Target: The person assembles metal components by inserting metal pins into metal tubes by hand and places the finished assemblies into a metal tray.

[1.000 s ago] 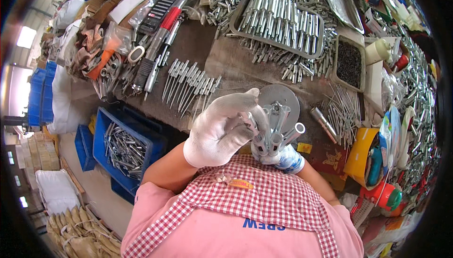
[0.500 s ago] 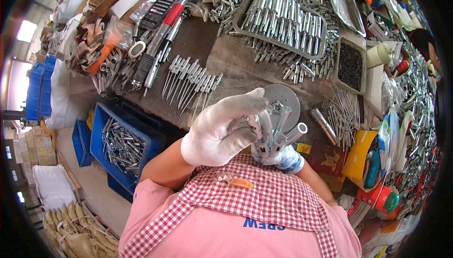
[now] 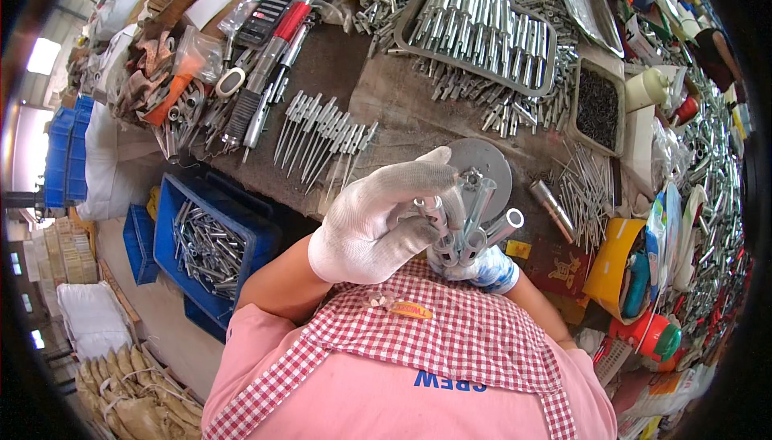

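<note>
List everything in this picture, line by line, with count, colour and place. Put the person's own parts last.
metal tubes: a small bunch, silver, held upright between both hands
round metal disc: one, grey, on the table behind the hands
long pins: a row of many, silver, laid out on the brown table, left of the disc
metal tray: one, grey, full of silver sleeves, top centre
black tray: one, holds small dark parts, right of the metal tray
blue crate: one, holds silver tubes, below the table edge at left
yellow container: one, right of the hands
checked apron: one, red and white, lower centre
left hand: white glove, wrapped around the tubes
right hand: white and blue glove, under the tubes, mostly hidden
</note>
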The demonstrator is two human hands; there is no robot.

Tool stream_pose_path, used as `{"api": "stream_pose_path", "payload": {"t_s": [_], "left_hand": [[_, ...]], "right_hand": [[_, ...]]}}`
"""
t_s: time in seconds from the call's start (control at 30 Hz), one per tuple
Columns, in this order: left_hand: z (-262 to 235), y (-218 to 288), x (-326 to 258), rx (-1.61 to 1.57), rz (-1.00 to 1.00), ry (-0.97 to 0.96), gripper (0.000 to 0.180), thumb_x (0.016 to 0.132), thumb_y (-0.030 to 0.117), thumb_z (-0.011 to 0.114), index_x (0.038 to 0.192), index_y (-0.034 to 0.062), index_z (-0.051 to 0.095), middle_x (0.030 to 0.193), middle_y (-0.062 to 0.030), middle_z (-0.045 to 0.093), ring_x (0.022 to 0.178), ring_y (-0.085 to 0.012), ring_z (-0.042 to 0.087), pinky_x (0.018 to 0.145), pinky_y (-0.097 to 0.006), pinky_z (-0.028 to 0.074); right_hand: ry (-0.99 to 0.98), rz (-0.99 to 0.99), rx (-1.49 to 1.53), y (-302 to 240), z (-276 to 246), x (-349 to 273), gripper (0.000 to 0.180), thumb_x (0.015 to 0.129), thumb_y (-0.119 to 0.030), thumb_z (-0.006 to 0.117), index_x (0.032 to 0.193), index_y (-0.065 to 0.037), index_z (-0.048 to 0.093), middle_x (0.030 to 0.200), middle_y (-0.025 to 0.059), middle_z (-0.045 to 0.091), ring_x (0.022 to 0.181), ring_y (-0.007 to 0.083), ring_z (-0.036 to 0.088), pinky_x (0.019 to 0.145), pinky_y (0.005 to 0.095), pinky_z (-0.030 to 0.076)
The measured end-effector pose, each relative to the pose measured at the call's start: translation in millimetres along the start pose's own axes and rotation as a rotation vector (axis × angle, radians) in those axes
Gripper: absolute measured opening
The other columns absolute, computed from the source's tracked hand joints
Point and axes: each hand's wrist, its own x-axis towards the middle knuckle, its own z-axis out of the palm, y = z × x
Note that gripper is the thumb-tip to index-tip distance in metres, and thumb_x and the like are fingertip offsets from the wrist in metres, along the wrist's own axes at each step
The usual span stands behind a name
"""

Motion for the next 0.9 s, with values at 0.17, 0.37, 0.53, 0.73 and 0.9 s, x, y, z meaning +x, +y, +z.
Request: {"api": "stream_pose_path", "payload": {"t_s": [0.17,0.37,0.53,0.73,0.9], "left_hand": [[5,2,-1,0.023,0.001,0.038,0.047,0.089,0.007,0.058,0.13,-0.004,0.039,0.085,-0.0091,0.06,0.072,-0.0134,0.057,0.1,-0.036,0.035],[1,1,0,0.017,-0.015,0.028,0.047,0.087,0.007,0.06,0.129,0.0008,0.039,0.083,-0.0072,0.06,0.078,-0.0182,0.061,0.103,-0.043,0.03],[0,2,-2,0.062,-0.056,-0.03,0.048,0.087,0.007,0.06,0.13,0.0081,0.038,0.08,-0.0055,0.062,0.084,-0.021,0.064,0.111,-0.05,0.017],[7,1,-12,-0.007,-0.125,0.019,0.031,0.084,0.004,0.063,0.113,-0.0006,0.055,0.095,-0.0105,0.062,0.079,-0.021,0.062,0.108,-0.041,0.025],[-9,14,9,0.462,0.169,-0.331,0.037,0.086,0.037,0.058,0.086,0.0005,0.066,0.095,-0.0141,0.064,0.103,-0.0324,0.056,0.104,-0.052,0.025]], "right_hand": [[-0.012,-0.017,-0.054,0,-2,-1,0.045,0.072,-0.009,0.069,0.111,-0.007,0.049,0.08,0.0017,0.049,0.072,0.0145,0.046,0.066,0.0307,0.042],[0.02,0.021,-0.117,-10,4,-2,0.052,0.071,-0.009,0.071,0.118,-0.006,0.049,0.091,0.0027,0.054,0.08,0.0152,0.05,0.074,0.0311,0.044],[-0.009,0.101,-0.075,-1,-4,-4,0.076,0.067,-0.008,0.075,0.135,-0.007,0.041,0.127,0.0083,0.05,0.115,0.02,0.047,0.099,0.035,0.037],[-0.087,-0.011,-0.433,5,-11,0,0.066,0.071,-0.009,0.072,0.13,-0.006,0.045,0.121,0.0085,0.053,0.108,0.0201,0.05,0.095,0.0344,0.04],[-0.131,-0.194,-0.358,2,-7,1,0.063,0.073,-0.014,0.071,0.13,-0.006,0.045,0.125,0.0092,0.05,0.112,0.0207,0.048,0.097,0.0367,0.039]]}}
